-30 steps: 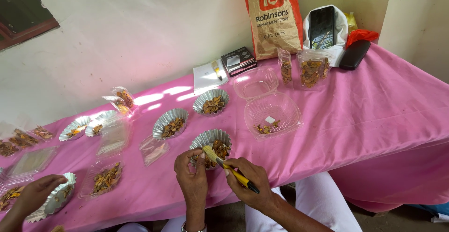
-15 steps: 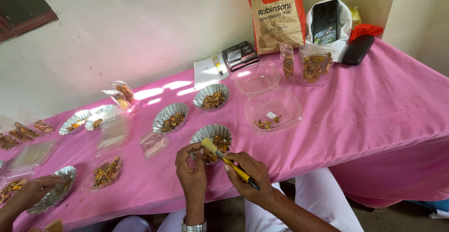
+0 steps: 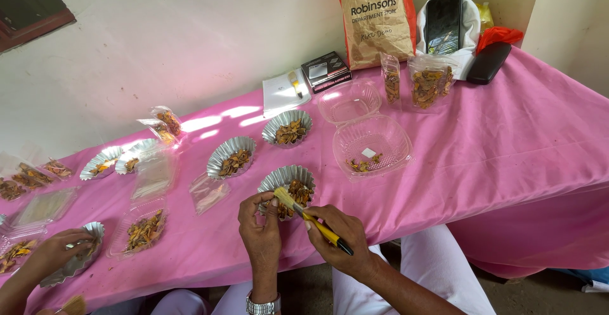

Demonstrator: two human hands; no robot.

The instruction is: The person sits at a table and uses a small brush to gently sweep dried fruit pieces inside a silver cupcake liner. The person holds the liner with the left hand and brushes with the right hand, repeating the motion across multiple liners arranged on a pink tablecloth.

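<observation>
since half a second ago, little change: brush [image 3: 309,216] tip holds at the foil cup [image 3: 287,189] edge; view slightly shifted.

item: brush, yellow handle, pale bristles. long axis runs from lower right, up-left to the cup's near rim; bristles at the rim, handle end toward the person.
item: foil cup, fluted, holding orange-brown chips; near table [image 3: 495,156] edge, just ahead of both hands.
right hand [image 3: 339,242]: fingers closed round the brush handle, pencil-style, wrist low right of the cup.
left hand [image 3: 261,236]: fingers curled, pinching something small at the cup's near-left rim; what it holds cannot be told. nearer to the cup than the right.
around: more foil cups [image 3: 231,156], clear clamshell [image 3: 371,144], paper bag [image 3: 377,17]; another person's hand [image 3: 54,251] on a cup far left.
</observation>
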